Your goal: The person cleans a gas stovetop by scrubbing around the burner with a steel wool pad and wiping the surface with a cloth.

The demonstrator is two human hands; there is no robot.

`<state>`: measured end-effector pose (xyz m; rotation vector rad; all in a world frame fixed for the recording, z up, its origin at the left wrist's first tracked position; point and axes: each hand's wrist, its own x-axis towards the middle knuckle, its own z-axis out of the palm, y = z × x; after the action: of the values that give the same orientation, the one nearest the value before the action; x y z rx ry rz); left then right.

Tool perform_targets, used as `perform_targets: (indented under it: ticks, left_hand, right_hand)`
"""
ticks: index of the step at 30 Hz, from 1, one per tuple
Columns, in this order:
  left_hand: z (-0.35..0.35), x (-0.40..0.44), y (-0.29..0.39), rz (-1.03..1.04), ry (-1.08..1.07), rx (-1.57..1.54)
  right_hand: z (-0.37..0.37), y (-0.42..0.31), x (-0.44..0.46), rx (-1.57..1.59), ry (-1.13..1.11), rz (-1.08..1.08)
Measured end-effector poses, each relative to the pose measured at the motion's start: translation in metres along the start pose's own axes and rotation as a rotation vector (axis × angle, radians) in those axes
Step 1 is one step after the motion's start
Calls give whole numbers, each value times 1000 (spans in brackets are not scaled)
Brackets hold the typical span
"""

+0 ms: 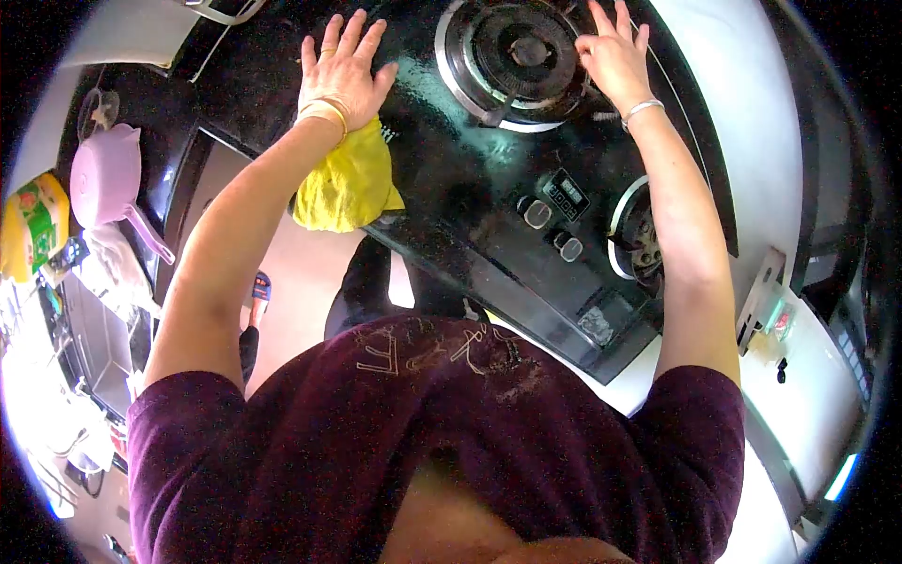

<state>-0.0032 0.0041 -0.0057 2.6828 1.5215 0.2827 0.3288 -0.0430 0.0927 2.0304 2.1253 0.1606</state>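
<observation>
The yellow cloth (348, 183) lies bunched at the front edge of the black stove (442, 216), just below your left wrist, with its lower part reaching past that edge. Your left hand (343, 80) is spread above the cloth, back upward, its fingers apart and pointing away from you over the dark surface; you have a ring (327, 51) on one finger and a gold bracelet (331, 112) at the wrist. The wrist overlaps the cloth's upper end from this view, and you cannot tell whether they touch.

Your right hand (615, 56) is beside the large burner (531, 52), on its right, fingers apart and some tips cut off by the upper border. Your thumb side points toward the burner; whether it touches the rim, you cannot tell. A silver bracelet (643, 112) circles that wrist.

Nearer to you on the stove are a small control panel (566, 195) and two knobs (536, 213). The small burner (642, 235) is partly hidden by your right forearm.

Farther out to your left, a light purple pan (105, 179) has its handle slanting toward you, near a yellow and green packet (36, 226). Your dark purple shirt (376, 470) fills the lower part of the view.
</observation>
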Motion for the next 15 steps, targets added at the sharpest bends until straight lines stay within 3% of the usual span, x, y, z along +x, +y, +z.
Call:
perform_targets:
  ticks: [2, 8, 11, 14, 15]
  left_hand:
    - [-2, 1, 0, 23, 9, -7]
    - [2, 2, 1, 20, 16, 15]
    - [3, 0, 0, 12, 20, -6]
    - [1, 1, 0, 16, -14, 13]
    - [1, 0, -1, 15, -18, 13]
  right_hand:
    - [8, 0, 11, 105, 139, 17]
    - [22, 8, 16, 75, 150, 74]
    - [16, 16, 0, 40, -82, -58]
    - [3, 10, 0, 68, -156, -28]
    - [8, 9, 5, 66, -60, -23]
